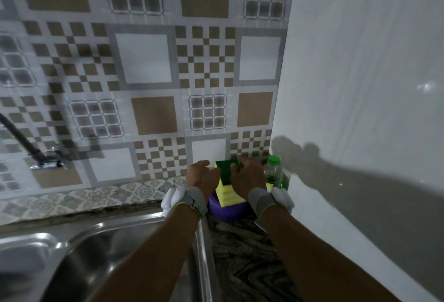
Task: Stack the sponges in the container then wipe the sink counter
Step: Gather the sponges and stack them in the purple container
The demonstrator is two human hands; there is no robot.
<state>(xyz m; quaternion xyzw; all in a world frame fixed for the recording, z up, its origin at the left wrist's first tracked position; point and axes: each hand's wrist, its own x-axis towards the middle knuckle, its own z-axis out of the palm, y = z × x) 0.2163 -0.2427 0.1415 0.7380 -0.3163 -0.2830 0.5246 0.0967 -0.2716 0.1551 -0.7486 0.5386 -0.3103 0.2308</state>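
Sponge (225, 185), yellow with a green scouring face, stood on edge in the purple container (227, 211) at the back corner of the table (242, 248), tilted toward the tiled wall (144, 61); held between both hands. Right hand (247, 175) closed over its upper right edge, clamped on it; left hand (203, 175) pressed against its left side with fingers loosely curled, whether actually gripping could not be told. Number of sponges already inside could not be told either, the hands hiding most of the opening. Judged as the stacking step under way, not finished; wiping not begun, no cloth in view. Bottle (274, 172) with a green cap just beside the right hand; sink (96, 241) at left.
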